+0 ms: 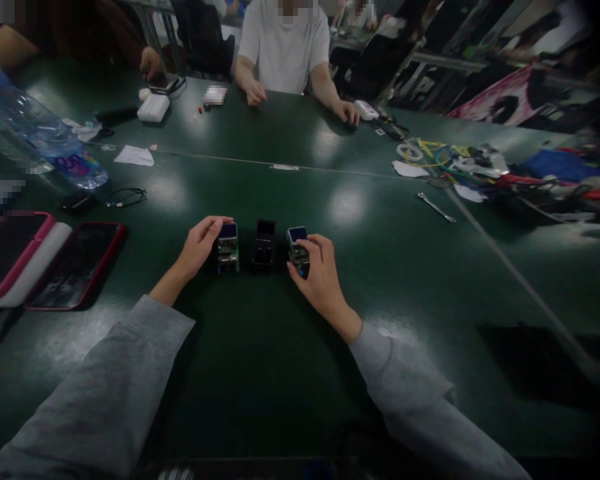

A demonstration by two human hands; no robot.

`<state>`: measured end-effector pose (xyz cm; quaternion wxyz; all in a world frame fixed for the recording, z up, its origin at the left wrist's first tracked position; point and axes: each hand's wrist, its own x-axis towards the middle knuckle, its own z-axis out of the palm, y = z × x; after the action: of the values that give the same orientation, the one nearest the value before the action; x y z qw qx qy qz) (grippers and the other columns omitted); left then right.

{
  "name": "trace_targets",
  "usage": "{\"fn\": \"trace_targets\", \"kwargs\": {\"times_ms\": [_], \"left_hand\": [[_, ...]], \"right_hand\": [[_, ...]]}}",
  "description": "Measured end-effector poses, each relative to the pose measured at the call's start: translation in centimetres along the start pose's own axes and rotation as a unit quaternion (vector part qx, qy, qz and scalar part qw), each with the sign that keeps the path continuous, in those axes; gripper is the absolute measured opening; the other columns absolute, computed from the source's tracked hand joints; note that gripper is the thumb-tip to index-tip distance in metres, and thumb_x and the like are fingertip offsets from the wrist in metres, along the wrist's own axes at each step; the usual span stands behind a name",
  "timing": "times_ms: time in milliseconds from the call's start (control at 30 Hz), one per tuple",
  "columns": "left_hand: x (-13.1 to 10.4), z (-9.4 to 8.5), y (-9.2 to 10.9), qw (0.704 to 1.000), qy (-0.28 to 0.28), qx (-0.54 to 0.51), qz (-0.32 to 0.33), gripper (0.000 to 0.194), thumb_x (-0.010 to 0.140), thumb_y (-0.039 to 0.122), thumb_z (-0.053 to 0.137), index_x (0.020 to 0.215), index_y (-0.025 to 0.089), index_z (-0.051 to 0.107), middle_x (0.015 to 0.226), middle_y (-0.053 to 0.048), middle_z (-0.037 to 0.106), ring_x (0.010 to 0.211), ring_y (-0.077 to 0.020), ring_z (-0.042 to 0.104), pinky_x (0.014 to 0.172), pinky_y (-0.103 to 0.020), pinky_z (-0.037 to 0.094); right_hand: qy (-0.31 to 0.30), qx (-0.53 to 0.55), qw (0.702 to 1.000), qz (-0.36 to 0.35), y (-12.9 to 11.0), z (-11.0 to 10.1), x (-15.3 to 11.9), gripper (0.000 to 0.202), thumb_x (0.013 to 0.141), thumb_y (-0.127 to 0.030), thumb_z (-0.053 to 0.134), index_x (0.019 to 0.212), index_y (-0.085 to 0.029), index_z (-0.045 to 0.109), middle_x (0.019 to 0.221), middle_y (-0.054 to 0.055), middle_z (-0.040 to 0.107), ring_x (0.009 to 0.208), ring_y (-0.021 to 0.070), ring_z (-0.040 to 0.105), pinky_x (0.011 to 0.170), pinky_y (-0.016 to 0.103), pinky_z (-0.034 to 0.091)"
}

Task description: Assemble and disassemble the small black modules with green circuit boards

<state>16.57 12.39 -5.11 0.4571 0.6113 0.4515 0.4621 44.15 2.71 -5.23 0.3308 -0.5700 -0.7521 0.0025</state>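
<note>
Three small devices stand in a row on the dark green table. At the left is a circuit board with a small dark screen (pixel 229 248). My left hand (pixel 200 243) is closed at its upper left corner, thumb at the side and a finger along the top edge. A black handheld device with a small screen (pixel 265 245) sits in the middle, touched by neither hand. The right-hand circuit board with a screen (pixel 297 235) is tilted slightly. My right hand (pixel 323 270) grips it from the right between thumb and fingers, hiding part of it.
On the left lie a red-edged phone (pixel 77 263), a pink-cased device (pixel 15 253) and a water bottle (pixel 75 157). A wrench (pixel 436 207) and a heap of cables (pixel 500 173) lie right. Across the table sits a person in a white shirt (pixel 285 47).
</note>
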Motion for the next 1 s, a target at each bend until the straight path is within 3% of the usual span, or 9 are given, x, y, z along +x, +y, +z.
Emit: {"fn": "trace_targets", "kwargs": {"times_ms": [233, 367, 500, 600, 767, 1000], "left_hand": [[0.3, 0.2, 0.2, 1.000, 0.003, 0.021, 0.018, 0.041, 0.095, 0.056, 0.054, 0.107, 0.022, 0.073, 0.109, -0.006, 0.073, 0.101, -0.0206, 0.066, 0.090, -0.035, 0.051], [0.5, 0.4, 0.0, 0.999, 0.008, 0.016, 0.032, 0.037, 0.095, 0.053, 0.055, 0.106, 0.022, 0.072, 0.109, -0.006, 0.073, 0.102, -0.0208, 0.067, 0.092, -0.035, 0.052], [0.8, 0.6, -0.2, 0.999, -0.003, 0.032, 0.043, 0.036, 0.095, 0.053, 0.055, 0.106, 0.023, 0.072, 0.108, -0.006, 0.073, 0.100, -0.0205, 0.067, 0.091, -0.035, 0.052], [0.8, 0.7, -0.3, 0.998, -0.011, 0.047, 0.048, 0.036, 0.096, 0.053, 0.054, 0.108, 0.024, 0.072, 0.106, -0.006, 0.073, 0.097, -0.0202, 0.066, 0.086, -0.035, 0.053], [0.5, 0.8, -0.1, 0.998, 0.013, 0.030, 0.051, 0.035, 0.096, 0.052, 0.054, 0.106, 0.022, 0.071, 0.108, -0.007, 0.072, 0.100, -0.0211, 0.066, 0.088, -0.035, 0.052], [0.5, 0.8, -0.2, 0.999, 0.032, 0.011, 0.042, 0.034, 0.095, 0.050, 0.055, 0.104, 0.021, 0.071, 0.109, -0.007, 0.073, 0.102, -0.0209, 0.067, 0.092, -0.035, 0.051]], "right_hand": [[0.044, 0.077, 0.996, 0.027, 0.5, -0.3, 0.5, 0.036, 0.092, -0.020, 0.056, 0.127, -0.023, 0.051, 0.134, 0.013, 0.048, 0.126, 0.0292, 0.052, 0.108, 0.054, 0.049], [0.065, 0.111, 0.991, 0.041, 1.1, -0.1, 0.7, 0.032, 0.093, -0.025, 0.055, 0.125, -0.021, 0.052, 0.127, 0.013, 0.055, 0.120, 0.0275, 0.057, 0.104, 0.051, 0.050], [0.077, 0.152, 0.979, 0.114, 1.7, 0.2, 0.5, 0.030, 0.097, -0.034, 0.051, 0.124, -0.021, 0.055, 0.115, 0.012, 0.065, 0.103, 0.0255, 0.064, 0.094, 0.049, 0.053], [0.079, 0.190, 0.967, 0.152, 2.1, 0.2, 0.2, 0.034, 0.100, -0.043, 0.049, 0.124, -0.021, 0.057, 0.117, 0.012, 0.065, 0.105, 0.0249, 0.065, 0.094, 0.047, 0.053], [0.066, 0.111, 0.986, 0.102, 2.2, -0.2, 0.0, 0.049, 0.090, -0.050, 0.065, 0.127, -0.018, 0.057, 0.122, 0.013, 0.061, 0.111, 0.0276, 0.060, 0.094, 0.048, 0.052], [0.069, 0.167, 0.974, 0.138, 2.6, -0.3, 0.2, 0.041, 0.100, -0.050, 0.049, 0.125, -0.019, 0.058, 0.118, 0.012, 0.068, 0.108, 0.0252, 0.065, 0.092, 0.043, 0.052]]}}
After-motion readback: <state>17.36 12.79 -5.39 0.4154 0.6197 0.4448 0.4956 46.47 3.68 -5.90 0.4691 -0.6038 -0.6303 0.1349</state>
